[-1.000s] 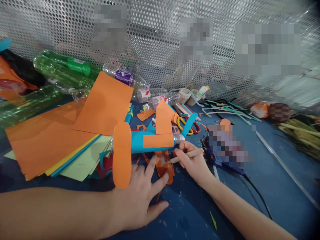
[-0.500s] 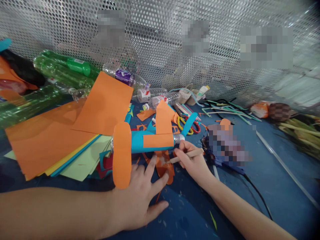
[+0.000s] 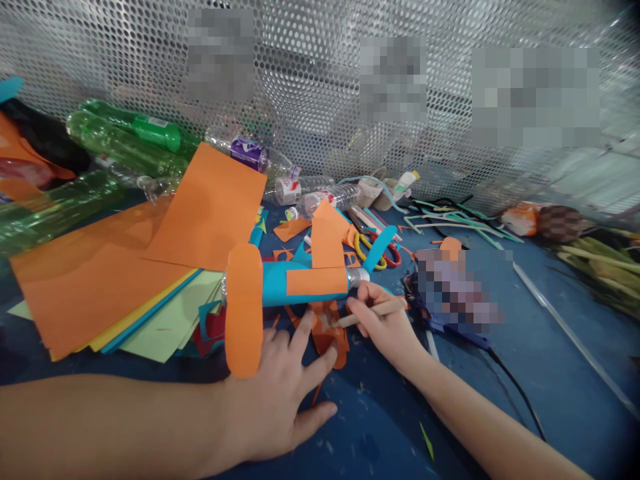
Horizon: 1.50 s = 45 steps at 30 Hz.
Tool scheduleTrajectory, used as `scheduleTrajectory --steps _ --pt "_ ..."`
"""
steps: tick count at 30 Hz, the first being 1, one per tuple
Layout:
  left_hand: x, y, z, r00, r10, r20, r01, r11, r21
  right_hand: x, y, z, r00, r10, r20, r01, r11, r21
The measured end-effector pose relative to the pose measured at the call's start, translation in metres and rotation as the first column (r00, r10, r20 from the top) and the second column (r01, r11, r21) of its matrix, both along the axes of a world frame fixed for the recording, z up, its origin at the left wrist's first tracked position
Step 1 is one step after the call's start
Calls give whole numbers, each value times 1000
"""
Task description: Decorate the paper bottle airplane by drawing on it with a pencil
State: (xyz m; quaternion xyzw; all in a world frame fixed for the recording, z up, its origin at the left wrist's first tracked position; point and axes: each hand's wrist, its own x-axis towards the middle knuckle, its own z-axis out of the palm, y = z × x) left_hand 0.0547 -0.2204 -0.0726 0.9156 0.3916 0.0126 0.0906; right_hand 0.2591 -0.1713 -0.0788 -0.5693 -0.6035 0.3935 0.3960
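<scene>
Scuffed blue surface [image 3: 380, 420]; perforated metal wall [image 3: 310, 80] behind; green bottles [image 3: 125, 145] lie near it; left hand [image 3: 277, 393] splayed, touching orange cutout [image 3: 323, 339] beside blue-wrapped bottle [image 3: 275, 283]; right hand [image 3: 387, 327] grips tan pen [image 3: 390, 307], tip at cutout

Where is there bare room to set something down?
The blue surface shows bare between the black cable and clear stick. It's crowded around the left hand, right hand and wrapped bottle, and farther left with stacked paper.

Green bottles [image 3: 125, 143] lie behind the paper stack [image 3: 100, 267]; clear bottles [image 3: 330, 198] lie behind it, rightward. Right of the stack are scissors [image 3: 357, 245], then straws [image 3: 460, 221] and a black cord [image 3: 521, 395]. Mesh [image 3: 310, 73] stands behind the stack.
</scene>
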Motion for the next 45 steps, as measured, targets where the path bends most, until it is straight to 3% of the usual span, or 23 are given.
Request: scheduleTrajectory --steps 6,14,32,45 --pt "0 0 1 1000 -8 -1 8 1000 0 0 0 0 998 45 -31 -47 998 -47" --pt "0 0 2 1000 0 -13 0 1000 -13 -2 0 1 999 17 -46 -19 998 -53" --pt "0 0 0 1000 4 5 -4 1000 -3 -2 2 1 1000 -28 12 27 999 38" --pt "-1 -1 0 1000 11 10 -10 1000 -13 -1 1 2 1000 -28 -7 28 999 28"
